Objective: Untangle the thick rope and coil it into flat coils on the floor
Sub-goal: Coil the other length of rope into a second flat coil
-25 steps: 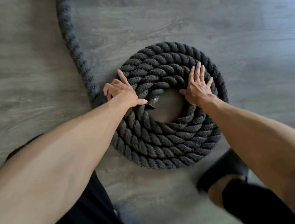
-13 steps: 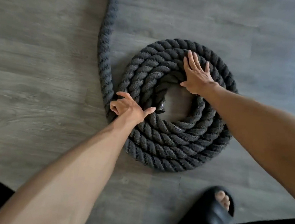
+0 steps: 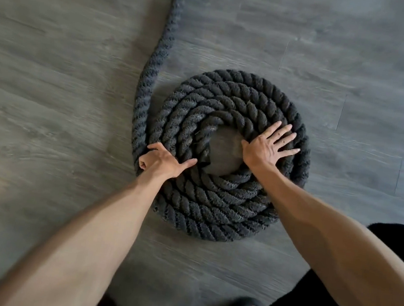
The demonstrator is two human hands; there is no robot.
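Grey wood-plank floor (image 3: 51, 83) carries the thick dark twisted rope (image 3: 214, 212), already wound into a flat spiral, its tail trailing off toward the top. Right hand (image 3: 266, 148) lies flat and splayed, seemingly pinning the turns; left hand (image 3: 161, 164) curls round the outermost strand, likely to feed it snug.

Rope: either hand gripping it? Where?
Left hand grips the rope by its outermost turn, at the coil's left edge; right hand only presses flat on it.

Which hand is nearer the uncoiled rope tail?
Left. The left hand grips the tail where it meets the coil; the right hand lies flat on the coil's far side.
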